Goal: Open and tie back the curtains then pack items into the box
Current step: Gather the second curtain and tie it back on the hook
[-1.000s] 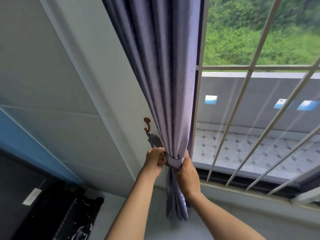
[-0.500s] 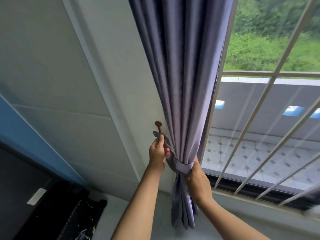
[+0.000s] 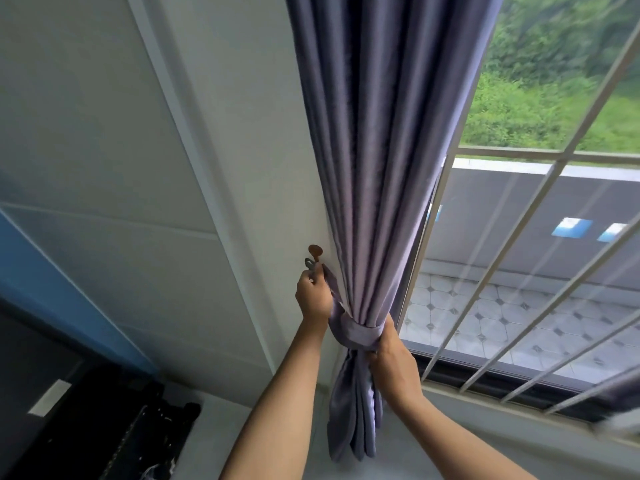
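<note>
A grey-purple curtain (image 3: 377, 150) hangs gathered at the left side of the window. A tieback band (image 3: 356, 332) of the same cloth is wrapped around it low down. My left hand (image 3: 312, 295) grips the band's end loops right under a small brown wall hook (image 3: 315, 251); one loop sits at the hook. My right hand (image 3: 394, 363) clasps the gathered curtain and the band from the right. The curtain's tail (image 3: 353, 420) hangs below my hands.
White window bars (image 3: 540, 271) cross the glass on the right, above a dark sill (image 3: 485, 379). A white wall (image 3: 138, 150) with a blue strip (image 3: 52, 271) stands left. A black object (image 3: 114, 434) fills the lower left corner.
My left hand has lifted the band's end from beside the gathered curtain up to the wall hook. My right hand has stayed on the bundle. The view has shifted left.
</note>
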Motion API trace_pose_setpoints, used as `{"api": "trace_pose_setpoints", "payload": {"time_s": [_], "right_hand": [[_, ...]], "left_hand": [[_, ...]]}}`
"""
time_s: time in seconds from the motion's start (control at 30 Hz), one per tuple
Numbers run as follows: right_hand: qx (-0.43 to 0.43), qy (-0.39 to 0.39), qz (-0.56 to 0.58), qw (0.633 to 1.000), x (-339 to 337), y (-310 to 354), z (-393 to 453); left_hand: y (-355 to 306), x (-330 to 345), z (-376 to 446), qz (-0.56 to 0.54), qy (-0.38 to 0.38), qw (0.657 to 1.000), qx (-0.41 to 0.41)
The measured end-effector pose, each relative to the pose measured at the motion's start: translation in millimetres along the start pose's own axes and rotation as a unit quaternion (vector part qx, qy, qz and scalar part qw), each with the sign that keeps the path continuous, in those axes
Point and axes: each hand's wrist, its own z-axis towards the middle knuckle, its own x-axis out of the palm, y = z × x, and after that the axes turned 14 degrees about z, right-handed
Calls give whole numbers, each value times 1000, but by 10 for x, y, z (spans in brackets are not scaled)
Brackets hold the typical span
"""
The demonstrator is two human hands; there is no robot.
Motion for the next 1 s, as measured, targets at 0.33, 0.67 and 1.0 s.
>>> {"api": "trace_pose_setpoints", "payload": {"time_s": [0.33,0.67,1.0], "right_hand": [[2,-21,4,1000,42,-4,53],[1,-17,-5,1000,17,-40,106],[14,-26,25,999,19,-37,125]], "left_hand": [[23,37,-7,60,-92,994,18],[161,89,-96,54,-179,978,90],[232,102,16,67,-215,955,192]]}}
